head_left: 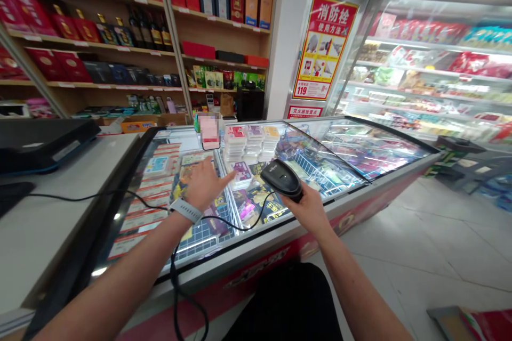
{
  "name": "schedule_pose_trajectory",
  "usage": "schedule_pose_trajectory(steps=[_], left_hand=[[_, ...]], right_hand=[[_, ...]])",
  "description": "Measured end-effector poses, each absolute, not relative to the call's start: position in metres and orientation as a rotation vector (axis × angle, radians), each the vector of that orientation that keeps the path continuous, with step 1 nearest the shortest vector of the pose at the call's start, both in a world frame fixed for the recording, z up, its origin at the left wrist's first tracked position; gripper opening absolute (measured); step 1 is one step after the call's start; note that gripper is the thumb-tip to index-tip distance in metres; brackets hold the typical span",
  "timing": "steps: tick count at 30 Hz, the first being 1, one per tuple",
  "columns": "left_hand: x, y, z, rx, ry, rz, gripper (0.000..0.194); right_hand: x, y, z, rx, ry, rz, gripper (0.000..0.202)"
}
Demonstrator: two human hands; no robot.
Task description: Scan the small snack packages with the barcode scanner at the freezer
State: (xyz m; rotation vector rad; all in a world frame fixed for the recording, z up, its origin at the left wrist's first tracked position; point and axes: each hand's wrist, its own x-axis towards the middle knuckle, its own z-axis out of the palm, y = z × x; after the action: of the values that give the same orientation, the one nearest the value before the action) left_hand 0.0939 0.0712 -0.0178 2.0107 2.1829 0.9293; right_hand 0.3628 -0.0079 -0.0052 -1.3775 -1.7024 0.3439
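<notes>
Gripping a black barcode scanner [281, 178], the right hand [309, 209] holds it above the near side of a glass-topped freezer [256, 249], the fingers wrapped beneath and partly hidden. Just beside the scanner's head lies a flat pack [240, 173] with a purple label; behind it stand stacked packs [246, 145] in columns. The left hand [206, 184], holding nothing visible, is spread wide with its thumb toward the flat pack; contact below cannot be told. From the scanner a cable [248, 228] runs under the left wrist to the counter [76, 234], and a loop hangs over the freezer's front edge. Lifting the left arm or swinging the scanner could snag the cable on the wristband [186, 210]; a sideways sweep could topple the columns, which look merely piled. A pink phone-like object [210, 130], partly blurred, stands near the far edge and could likewise be knocked. Black framing bounds the top; freer room appears rightward, over the farther glass panel [368, 144], and above the floor [420, 256] beyond the front rim
</notes>
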Motion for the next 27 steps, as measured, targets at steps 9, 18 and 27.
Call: schedule_pose_trajectory(steps=[9, 18, 27], left_hand=[[0.163, 0.065, -0.028, 2.082, 2.316, 0.926, 0.089], [0.138, 0.068, -0.028, 1.831, 1.978, 1.118, 0.061], [0.062, 0.064, -0.017, 1.455, 1.482, 1.233, 0.066]], right_hand=[[0.380, -0.017, -0.012, -1.376, -1.653, 0.328, 0.018], [0.380, -0.015, -0.017, -1.380, -1.666, 0.327, 0.019], [0.365, -0.010, -0.015, -1.325, -1.691, 0.484, 0.023]])
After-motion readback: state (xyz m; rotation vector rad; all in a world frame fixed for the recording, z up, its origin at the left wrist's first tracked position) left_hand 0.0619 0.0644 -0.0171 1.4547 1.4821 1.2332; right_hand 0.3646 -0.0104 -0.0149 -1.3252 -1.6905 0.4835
